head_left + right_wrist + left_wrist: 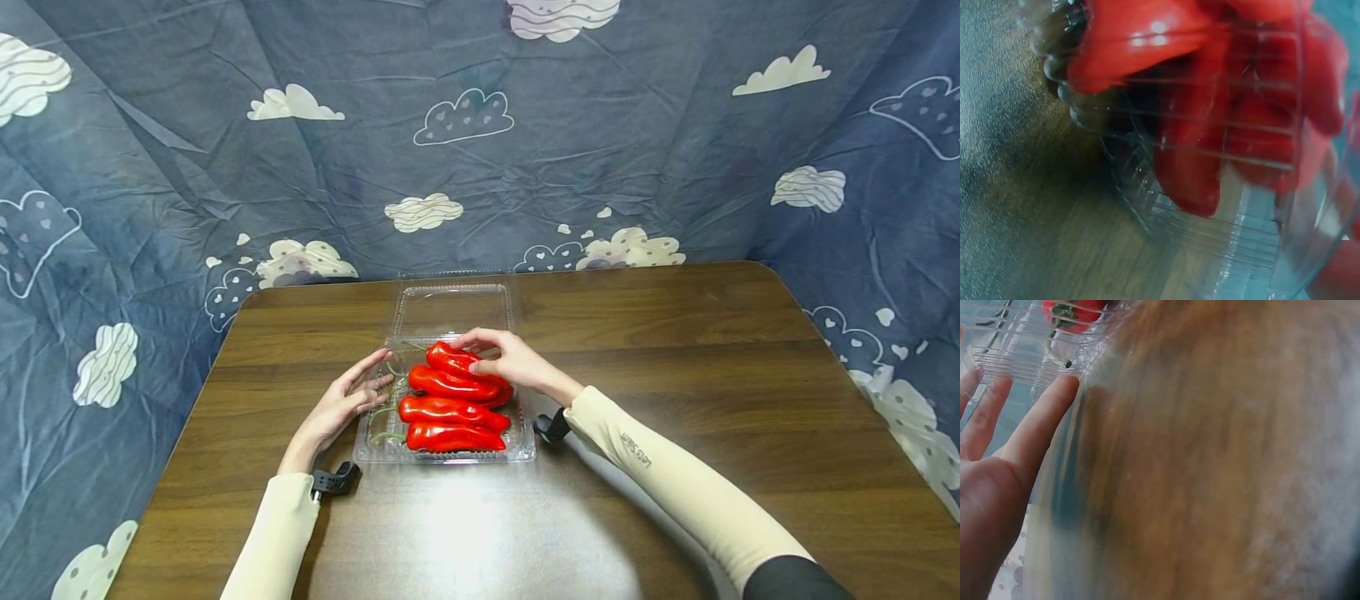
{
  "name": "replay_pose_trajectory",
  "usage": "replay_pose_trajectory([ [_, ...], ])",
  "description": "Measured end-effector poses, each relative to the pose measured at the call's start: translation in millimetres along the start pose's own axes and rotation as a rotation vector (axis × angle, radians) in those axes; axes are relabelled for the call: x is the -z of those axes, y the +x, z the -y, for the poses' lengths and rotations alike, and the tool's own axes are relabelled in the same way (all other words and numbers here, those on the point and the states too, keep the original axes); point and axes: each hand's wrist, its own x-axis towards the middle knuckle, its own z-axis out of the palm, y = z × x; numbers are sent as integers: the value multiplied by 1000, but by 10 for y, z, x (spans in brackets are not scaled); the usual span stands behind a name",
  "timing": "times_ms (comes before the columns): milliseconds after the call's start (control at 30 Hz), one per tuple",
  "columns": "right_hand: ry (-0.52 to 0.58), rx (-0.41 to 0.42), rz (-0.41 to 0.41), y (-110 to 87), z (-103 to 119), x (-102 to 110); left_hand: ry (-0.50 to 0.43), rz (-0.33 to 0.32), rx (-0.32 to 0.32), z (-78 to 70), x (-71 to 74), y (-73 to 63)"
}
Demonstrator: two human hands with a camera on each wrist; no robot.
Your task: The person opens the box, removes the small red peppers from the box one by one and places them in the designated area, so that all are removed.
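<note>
Several long red peppers (453, 410) with green stems lie side by side in a clear plastic clamshell box (442, 457). My right hand (510, 358) reaches over the box from the right and holds the rearmost red pepper (448, 357), thumb in front and fingers behind it. At the left wall, my left hand (337, 412) has its fingers extended along the box. The left wrist view shows its straight forefinger (1047, 419) right at the ribbed plastic. In the right wrist view, pepper tips (1191, 181) show through the clear wall; most of the right hand is hidden.
The box's transparent lid (453, 310) lies folded back toward the far edge of the brown wooden table (637, 333). Behind the table hangs a blue cloth (465, 183) with cloud prints. A black strap (336, 479) sits on the left wrist.
</note>
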Motion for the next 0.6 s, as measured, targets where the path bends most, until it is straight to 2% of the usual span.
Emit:
replay_pose_trajectory([
  [200,-57,-24,62,6,9,2,11,-7,10,2,0,7],
  [333,-107,-12,104,1,25,2,7,-12,16,-5,-6,7],
  [600,-145,-6,105,10,-9,-7,9,-9,12,3,-3,-1],
])
